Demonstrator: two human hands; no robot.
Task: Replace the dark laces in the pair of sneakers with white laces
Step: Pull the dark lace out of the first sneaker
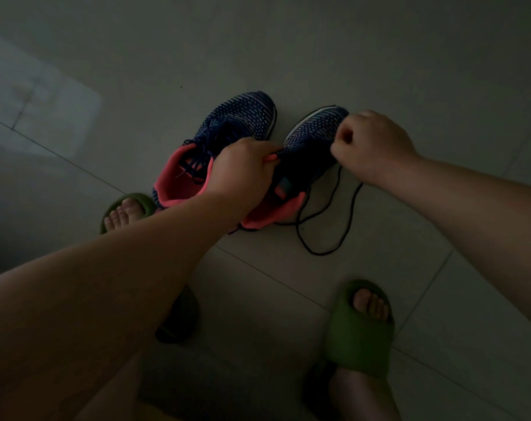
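Two navy knit sneakers with pink linings stand side by side on the tiled floor. The left sneaker (236,123) still has its dark lace threaded and bunched at the tongue. My left hand (243,171) grips the tongue and collar of the right sneaker (312,132). My right hand (370,144) pinches the dark lace (334,214) at that shoe's eyelets, and loose loops of it trail over the floor to the shoe's right. No white laces are in view.
My feet in green slides stand close by, one (127,208) touching the left sneaker's heel, the other (361,326) at the lower right. A dark object (179,317) lies under my left forearm. Grey floor tiles (410,71) spread all round in dim light.
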